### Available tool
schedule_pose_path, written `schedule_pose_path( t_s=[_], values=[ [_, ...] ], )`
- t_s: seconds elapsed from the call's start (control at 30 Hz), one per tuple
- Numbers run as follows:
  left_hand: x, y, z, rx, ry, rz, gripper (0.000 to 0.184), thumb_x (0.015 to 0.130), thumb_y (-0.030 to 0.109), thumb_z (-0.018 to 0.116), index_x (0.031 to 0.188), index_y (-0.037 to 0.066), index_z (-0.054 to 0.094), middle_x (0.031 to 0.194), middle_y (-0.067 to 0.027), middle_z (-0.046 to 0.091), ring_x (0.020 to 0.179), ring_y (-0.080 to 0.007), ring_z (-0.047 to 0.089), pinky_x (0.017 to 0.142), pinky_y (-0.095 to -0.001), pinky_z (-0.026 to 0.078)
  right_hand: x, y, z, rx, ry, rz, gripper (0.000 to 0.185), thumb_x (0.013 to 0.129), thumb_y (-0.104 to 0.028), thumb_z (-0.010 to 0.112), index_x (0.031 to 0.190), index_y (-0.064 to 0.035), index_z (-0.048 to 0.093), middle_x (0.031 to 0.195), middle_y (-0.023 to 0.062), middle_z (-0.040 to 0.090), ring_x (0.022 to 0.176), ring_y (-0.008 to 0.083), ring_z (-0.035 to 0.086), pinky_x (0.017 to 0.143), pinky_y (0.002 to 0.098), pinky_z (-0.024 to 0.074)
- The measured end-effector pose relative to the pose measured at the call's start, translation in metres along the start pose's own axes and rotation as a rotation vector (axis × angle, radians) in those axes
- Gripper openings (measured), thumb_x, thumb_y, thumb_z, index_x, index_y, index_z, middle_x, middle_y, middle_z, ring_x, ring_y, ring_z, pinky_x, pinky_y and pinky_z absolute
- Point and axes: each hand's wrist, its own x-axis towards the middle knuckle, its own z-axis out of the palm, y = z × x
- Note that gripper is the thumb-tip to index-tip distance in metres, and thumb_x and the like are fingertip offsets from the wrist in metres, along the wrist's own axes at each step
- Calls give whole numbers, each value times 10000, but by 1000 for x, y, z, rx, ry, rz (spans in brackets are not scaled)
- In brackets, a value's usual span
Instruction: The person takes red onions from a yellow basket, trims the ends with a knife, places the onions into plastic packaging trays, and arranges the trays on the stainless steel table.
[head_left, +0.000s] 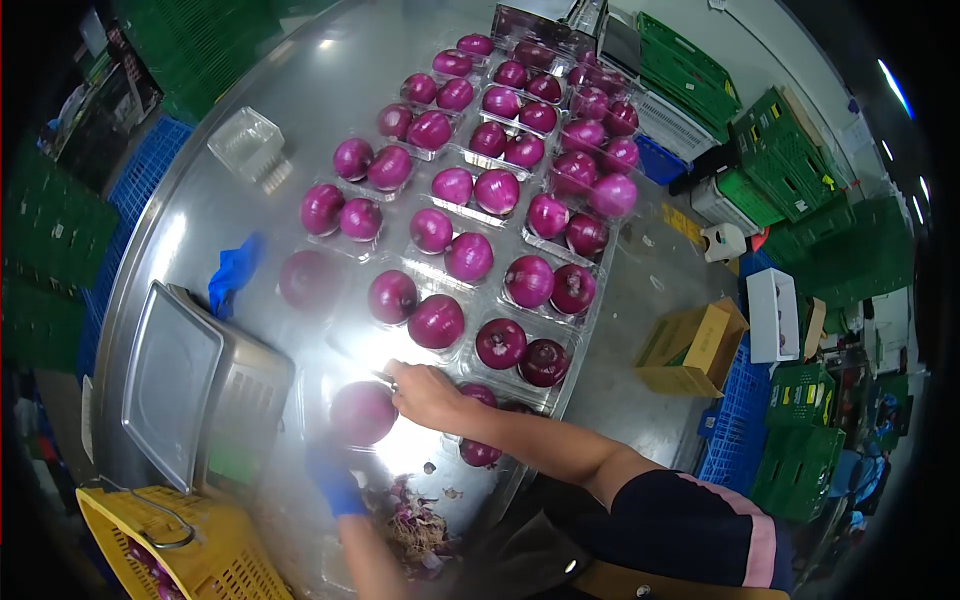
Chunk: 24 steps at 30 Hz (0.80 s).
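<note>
My right hand is bare and closed, with a small knife showing only as a short thin tip at its fingers. Just left of it is a red onion, slightly blurred. My left hand, in a blue glove, is below this onion; motion smears its fingers, so its grip is unclear. Dry onion skins and roots lie on the steel table near my left wrist. Beyond my hands, clear plastic trays hold pairs of red onions in rows. My right forearm passes over more onions.
A metal scale stands at the left, with a blue glove behind it. An empty clear tray sits farther back. At lower left is a yellow basket with onions. A cardboard box and green crates are at right.
</note>
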Motion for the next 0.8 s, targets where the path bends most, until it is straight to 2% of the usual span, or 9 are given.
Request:
schedule_pose_path(
  t_s=[0.13, 0.37, 0.53, 0.57, 0.6, 0.63, 0.7, 0.77, 0.8],
  values=[
    [-15, 28, 5, 60, 32, 98, 169, 901, 157, 593, 933, 6, 663, 713, -61, 559, 544, -133, 529, 442, -253, 381, -8, -1, -5, 107, 63, -97, 350, 835, -111, 594, 1159, 12, 543, 953, 253, 671, 796, 344, 685, 735, 449, 519],
    [-26, 88, 16, 204, -228, 172, 299, 913, 177, 532, 1087, -54, 609, 1145, -197, 623, 1008, -281, 634, 824, -390, 531, -33, -11, -24, 947, 88, 162, 490, 937, -358, 600, 1301, -34, 545, 874, 112, 649, 447, 97, 523, 422, 258, 418],
    [-43, 147, 74, -35, -367, 238, 322, 933, 213, 543, 1123, -43, 583, 1302, -209, 551, 1126, -289, 602, 912, -414, 506, -3, -14, -70, 1412, 217, 375, 392, 953, -350, 553, 1138, -8, 609, 750, 12, 581, 403, 49, 434, 318, 221, 274],
    [-51, 163, 86, -132, -400, 247, 328, 936, 219, 545, 1137, -39, 578, 1327, -205, 535, 1133, -287, 600, 918, -414, 501, 10, 19, -79, 1462, 109, 314, 402, 962, -346, 526, 1133, 15, 575, 958, 91, 627, 566, 132, 610, 436, 257, 480],
    [-54, 175, 93, -229, -432, 255, 335, 939, 224, 547, 1150, -35, 573, 1352, -201, 520, 1139, -285, 599, 924, -414, 496, 14, -13, -105, 1650, 200, 380, 481, 965, -352, 495, 1263, 25, 476, 1222, 184, 552, 953, 272, 676, 787, 395, 592],
    [-53, 182, 97, -228, -441, 223, 349, 943, 231, 542, 1176, -28, 558, 1396, -193, 489, 1130, -280, 606, 927, -400, 491, 11, -26, -136, 1612, 200, 259, 579, 965, -375, 476, 1359, 32, 355, 1344, 222, 463, 1237, 349, 533, 1037, 518, 456],
    [-55, 191, 97, -207, -465, 186, 359, 942, 235, 543, 1183, -30, 553, 1394, -199, 490, 1122, -279, 611, 920, -388, 493, 38, -16, -191, 1510, 347, 280, 615, 964, -399, 462, 1384, 26, 314, 1363, 213, 448, 1222, 348, 542, 1039, 531, 450],
    [-45, 171, 87, -10, -491, 279, 408, 929, 264, 566, 1204, -36, 535, 1381, -204, 501, 1079, -278, 633, 885, -370, 503, 73, 18, -248, 1429, 388, -14, 541, 960, -412, 449, 1352, -49, 362, 1345, 242, 463, 1216, 334, 552, 995, 503, 482],
    [-46, 166, 81, -34, -477, 207, 425, 922, 271, 576, 1211, -37, 531, 1368, -201, 513, 1058, -276, 641, 868, -365, 509, 91, 43, -280, 1279, 496, 54, 513, 938, -442, 485, 1270, -57, 413, 1090, 182, 518, 897, 259, 566, 737, 418, 492]
  ],
)
